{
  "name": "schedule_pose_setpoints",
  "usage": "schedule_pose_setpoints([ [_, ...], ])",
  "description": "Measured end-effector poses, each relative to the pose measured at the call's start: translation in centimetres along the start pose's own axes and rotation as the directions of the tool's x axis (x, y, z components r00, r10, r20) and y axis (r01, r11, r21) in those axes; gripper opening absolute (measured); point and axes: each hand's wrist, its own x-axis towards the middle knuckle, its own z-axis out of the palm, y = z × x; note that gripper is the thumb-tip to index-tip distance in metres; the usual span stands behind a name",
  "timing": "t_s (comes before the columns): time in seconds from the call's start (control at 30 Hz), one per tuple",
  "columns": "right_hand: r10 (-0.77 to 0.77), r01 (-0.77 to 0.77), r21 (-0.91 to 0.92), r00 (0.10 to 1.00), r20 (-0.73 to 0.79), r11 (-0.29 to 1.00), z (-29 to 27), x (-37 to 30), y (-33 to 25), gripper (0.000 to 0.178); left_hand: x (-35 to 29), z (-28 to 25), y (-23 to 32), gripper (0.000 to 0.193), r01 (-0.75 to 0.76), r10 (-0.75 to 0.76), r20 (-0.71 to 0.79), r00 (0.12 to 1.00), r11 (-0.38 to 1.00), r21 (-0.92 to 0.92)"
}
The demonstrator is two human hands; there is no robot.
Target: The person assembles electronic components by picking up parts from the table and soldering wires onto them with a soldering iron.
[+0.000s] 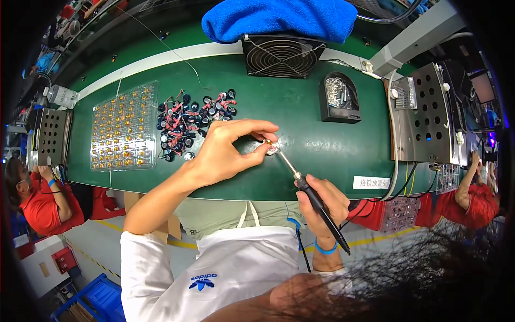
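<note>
My left hand [222, 150] pinches a small part [270, 146] with a gold-coloured top between thumb and fingertips, above the green bench. My right hand [324, 203] is closed round the black handle of a soldering iron [308, 188]. Its thin metal tip slants up and left, meeting or nearly meeting the part; contact is too small to make out. Left of my left hand lies a heap of small round dark components with red wires [179, 126]. Farther left, a clear plastic tray [96, 155] holds rows of gold-coloured pieces.
A black fan [282, 56] stands at the back below a blue cloth [279, 20]. Toward the right sits a black holder [340, 114] with metallic contents, left of a perforated metal box [424, 115]. A white label [371, 182] marks the front edge. Seated people in red [48, 206] flank me.
</note>
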Motion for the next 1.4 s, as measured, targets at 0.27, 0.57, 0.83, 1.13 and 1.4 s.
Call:
schedule_pose_setpoints([
  [0.27,-0.018,0.019,-0.016,1.000,0.014,1.000,0.1,0.1,0.1,0.034,-0.1,-0.1,0.0,0.036,-0.032,0.032,0.011,0.999,0.999,0.026],
  [0.57,-0.034,0.035,-0.014,0.999,0.014,0.999,0.0,0.2,0.0,0.035,-0.1,-0.1,0.0,0.036,-0.023,0.023,0.017,1.000,1.000,0.019],
  [0.83,-0.016,0.017,0.042,0.999,-0.028,0.999,-0.1,-0.7,0.7,0.036,0.0,-0.2,0.3,0.032,-0.022,0.021,0.027,0.999,0.999,0.024],
  [1.13,0.034,-0.027,0.117,0.998,-0.055,0.993,-0.3,-0.6,0.4,0.033,-0.2,-0.1,-0.2,0.028,0.177,-0.162,0.075,0.984,0.943,-0.282],
  [1.4,0.017,-0.017,0.086,1.000,-0.006,0.996,-0.3,-0.4,0.4,0.033,-0.1,-0.5,-0.3,0.024,0.174,-0.146,0.137,0.980,0.961,-0.217],
])
